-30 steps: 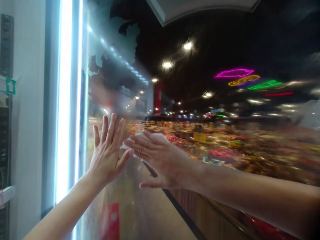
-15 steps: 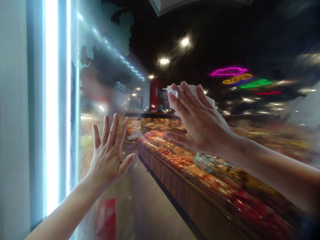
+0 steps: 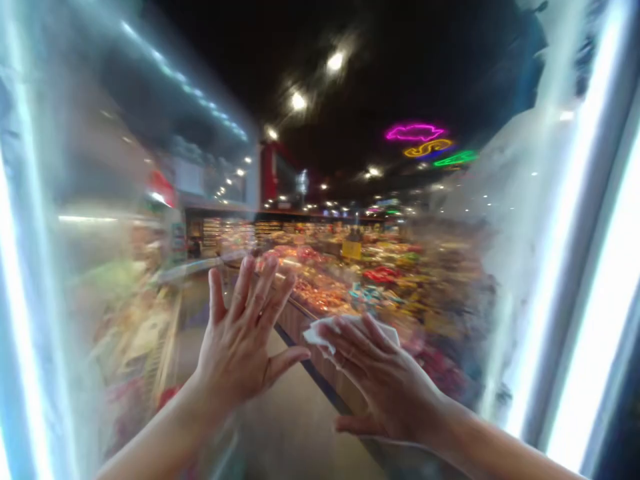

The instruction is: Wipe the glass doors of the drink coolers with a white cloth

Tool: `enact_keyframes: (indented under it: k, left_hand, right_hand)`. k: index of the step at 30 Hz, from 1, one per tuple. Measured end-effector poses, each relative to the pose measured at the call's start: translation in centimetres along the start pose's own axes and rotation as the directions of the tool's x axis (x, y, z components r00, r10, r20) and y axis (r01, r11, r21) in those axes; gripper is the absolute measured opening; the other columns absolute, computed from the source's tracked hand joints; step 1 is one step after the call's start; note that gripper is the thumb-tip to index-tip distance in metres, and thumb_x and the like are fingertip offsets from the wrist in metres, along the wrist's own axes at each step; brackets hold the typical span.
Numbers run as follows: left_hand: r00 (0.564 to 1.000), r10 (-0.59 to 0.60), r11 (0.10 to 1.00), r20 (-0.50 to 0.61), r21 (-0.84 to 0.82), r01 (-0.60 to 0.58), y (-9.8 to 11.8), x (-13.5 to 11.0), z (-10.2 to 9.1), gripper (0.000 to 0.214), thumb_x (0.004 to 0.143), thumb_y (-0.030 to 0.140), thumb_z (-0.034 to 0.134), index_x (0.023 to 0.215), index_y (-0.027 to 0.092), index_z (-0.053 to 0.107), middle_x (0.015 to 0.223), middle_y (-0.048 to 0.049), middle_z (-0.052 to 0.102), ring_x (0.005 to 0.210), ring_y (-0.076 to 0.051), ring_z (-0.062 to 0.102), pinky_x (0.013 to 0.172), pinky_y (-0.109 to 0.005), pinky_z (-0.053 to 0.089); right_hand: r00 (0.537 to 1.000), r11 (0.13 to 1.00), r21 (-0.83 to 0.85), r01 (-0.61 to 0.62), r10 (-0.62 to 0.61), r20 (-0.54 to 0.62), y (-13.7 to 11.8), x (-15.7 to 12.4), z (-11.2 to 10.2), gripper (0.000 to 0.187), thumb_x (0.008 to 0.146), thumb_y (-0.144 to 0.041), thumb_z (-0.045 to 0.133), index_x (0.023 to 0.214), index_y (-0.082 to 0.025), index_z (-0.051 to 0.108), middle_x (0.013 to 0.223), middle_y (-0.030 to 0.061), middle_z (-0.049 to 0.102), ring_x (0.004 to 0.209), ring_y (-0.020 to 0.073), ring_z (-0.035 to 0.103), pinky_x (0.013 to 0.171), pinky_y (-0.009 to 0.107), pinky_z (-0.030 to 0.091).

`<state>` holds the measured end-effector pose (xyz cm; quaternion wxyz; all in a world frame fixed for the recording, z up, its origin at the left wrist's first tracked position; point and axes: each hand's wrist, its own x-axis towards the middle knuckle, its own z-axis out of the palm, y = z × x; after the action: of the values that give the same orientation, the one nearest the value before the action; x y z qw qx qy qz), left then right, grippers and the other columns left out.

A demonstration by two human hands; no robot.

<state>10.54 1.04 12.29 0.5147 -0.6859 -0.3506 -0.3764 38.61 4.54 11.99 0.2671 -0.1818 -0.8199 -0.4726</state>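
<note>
My left hand [image 3: 243, 337] lies flat against a glass door [image 3: 125, 220], fingers spread and pointing up, holding nothing. My right hand [image 3: 383, 383] presses a white cloth [image 3: 320, 330] flat against the same glass, low and just right of the left hand, fingers stretched over the cloth. The glass is misted at its left and right sides and reflects a shop aisle with colourful goods.
Bright vertical light strips run along the door frame at the right [image 3: 595, 280] and at the far left [image 3: 15, 313]. Reflected in the glass are ceiling lamps, neon signs [image 3: 425, 140] and a long wooden display counter [image 3: 320, 327].
My view has swung right, bringing the right frame light into sight. My right hand has come down with the cloth from high on the glass to beside my left hand, which stays flat.
</note>
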Motion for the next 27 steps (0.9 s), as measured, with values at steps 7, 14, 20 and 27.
enact_keyframes:
  k: [7,14,20,27]
  left_hand:
    - [1.0,0.013,0.999,0.012,-0.053,-0.012,3.6,2.4,0.9,0.087,0.099,0.069,0.03,0.165,0.017,0.007,0.172,-0.0142,0.018,0.161,-0.029,-0.011,0.128,-0.06,-0.011]
    - [0.999,-0.026,0.999,0.035,-0.031,0.027,4.9,4.7,1.1,0.089,0.098,0.066,0.041,0.165,0.019,0.007,0.173,-0.0132,0.013,0.16,-0.029,-0.011,0.127,-0.058,-0.015]
    - [0.998,-0.044,0.999,0.035,0.016,0.043,4.6,4.3,1.2,0.085,0.099,0.067,0.032,0.166,0.02,0.007,0.173,-0.0136,0.01,0.161,-0.03,-0.008,0.128,-0.06,-0.01]
    - [0.994,-0.083,0.996,0.076,0.047,0.08,4.2,2.8,0.2,0.084,0.1,0.066,0.033,0.165,0.021,0.008,0.174,-0.0117,0.004,0.161,-0.03,-0.009,0.128,-0.059,-0.01]
  right_hand:
    - [0.888,0.891,-0.082,-0.447,0.431,-0.161,4.8,-1.7,-3.0,0.096,0.1,-0.069,0.034,0.165,-0.01,-0.004,0.173,0.0202,0.004,0.159,0.0417,-0.005,0.125,0.072,0.006]
    - [0.962,0.961,-0.078,-0.265,0.257,-0.095,6.7,-1.2,-4.7,0.094,0.1,-0.072,0.031,0.166,-0.014,-0.001,0.173,0.015,0.016,0.161,0.0326,0.0,0.129,0.063,0.008]
    - [0.999,0.999,-0.029,-0.028,0.027,-0.026,5.2,-1.7,-3.7,0.109,0.091,-0.084,0.034,0.165,-0.008,0.008,0.171,0.0112,0.023,0.162,0.0281,0.003,0.132,0.055,0.001]
    - [0.965,0.975,-0.043,-0.217,0.207,-0.164,4.7,0.2,-3.3,0.105,0.094,-0.079,0.035,0.163,-0.003,0.014,0.172,0.015,0.014,0.161,0.0291,-0.004,0.132,0.056,-0.002]
